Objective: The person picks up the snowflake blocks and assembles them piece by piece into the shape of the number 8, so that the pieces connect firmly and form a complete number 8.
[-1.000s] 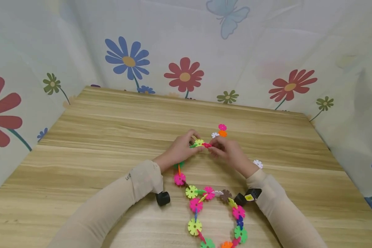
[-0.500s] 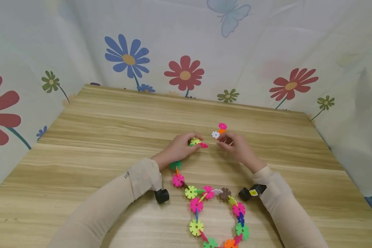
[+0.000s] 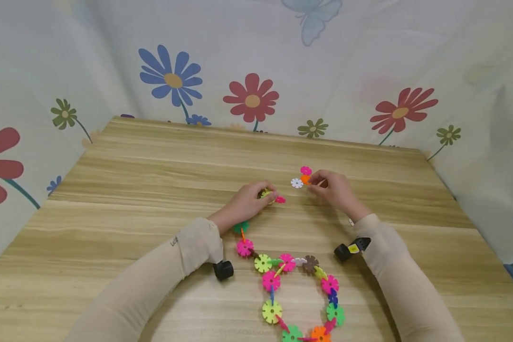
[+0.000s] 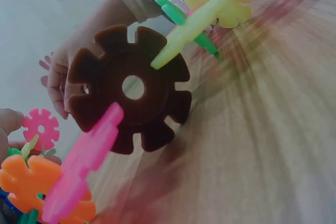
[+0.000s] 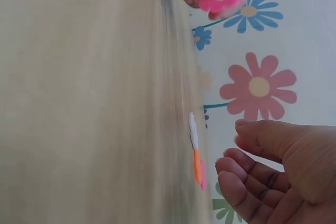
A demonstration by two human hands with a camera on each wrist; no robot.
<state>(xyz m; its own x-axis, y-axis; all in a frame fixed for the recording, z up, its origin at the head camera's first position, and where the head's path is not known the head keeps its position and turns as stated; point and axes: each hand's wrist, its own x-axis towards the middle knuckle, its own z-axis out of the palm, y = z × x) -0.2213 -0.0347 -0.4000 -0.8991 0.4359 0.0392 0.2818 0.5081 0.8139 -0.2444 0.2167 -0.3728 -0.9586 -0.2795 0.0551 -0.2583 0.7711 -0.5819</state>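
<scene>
Left hand: the left hand [image 3: 250, 202] grips the far end of the chain, its fingers curled round a yellow-green disc, with a pink disc [image 3: 280, 200] sticking out toward the right.
Right hand: the right hand [image 3: 331, 187] hovers just beside three loose discs, fingers relaxed and slightly bent, holding nothing; the right wrist view shows the fingers [image 5: 247, 182] apart from the pieces.
Loose discs: a white disc [image 3: 297, 183], an orange disc [image 3: 305, 179] and a small pink disc [image 3: 306, 170] lie clustered on the tabletop [image 3: 154, 161], the orange one nearest the right fingertips.
Chain: the chain of flower discs [image 3: 278, 275] runs from the left hand toward the person and forms a loop between the two forearms, lying flat on the wood.
Close view: the left wrist view shows a brown disc [image 4: 131, 87] with pink and yellow-green pieces slotted into its notches.
Wrist cameras: a black camera [image 3: 223, 270] sits under the left sleeve, another [image 3: 346, 250] under the right.
Backdrop: a flower-printed cloth [image 3: 252, 57] stands round the tabletop.
</scene>
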